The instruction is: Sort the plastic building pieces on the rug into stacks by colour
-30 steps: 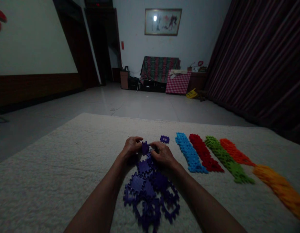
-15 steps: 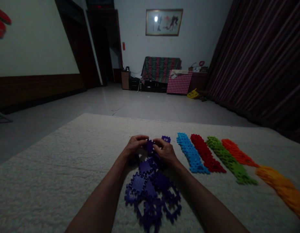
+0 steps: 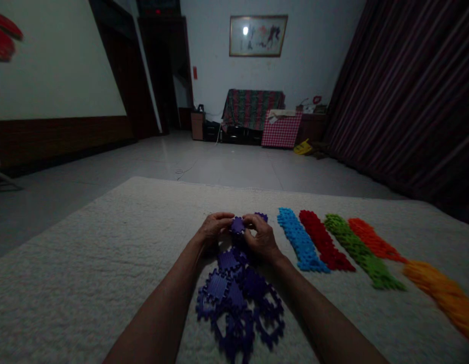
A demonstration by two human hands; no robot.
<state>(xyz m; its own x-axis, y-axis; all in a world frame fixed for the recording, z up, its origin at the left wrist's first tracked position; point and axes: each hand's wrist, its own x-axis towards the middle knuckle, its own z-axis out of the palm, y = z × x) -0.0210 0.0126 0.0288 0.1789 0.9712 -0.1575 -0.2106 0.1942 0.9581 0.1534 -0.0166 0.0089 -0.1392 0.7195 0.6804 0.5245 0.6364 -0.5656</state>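
Between my two hands is a small purple toothed piece [image 3: 237,225], pinched by its left edge in my left hand [image 3: 214,226] and by its right edge in my right hand [image 3: 262,236]. Below them, a loose pile of purple interlocking pieces [image 3: 236,296] lies between my forearms, some solid and some with cut-out centres. Just beyond my right hand, another purple piece [image 3: 262,216] rests on the pale mat and is partly hidden.
To the right on the pale mat [image 3: 124,242] lie strips of pieces: blue [image 3: 298,240], red [image 3: 323,240], green [image 3: 361,250], orange-red [image 3: 373,240] and yellow-orange [image 3: 439,293]. Tiled floor, a draped couch [image 3: 253,108] and a dark curtain [image 3: 389,101] lie beyond.
The held purple piece has turned a little and shows more of its face. Both hands stay almost in place around it, and the view has shifted slightly.
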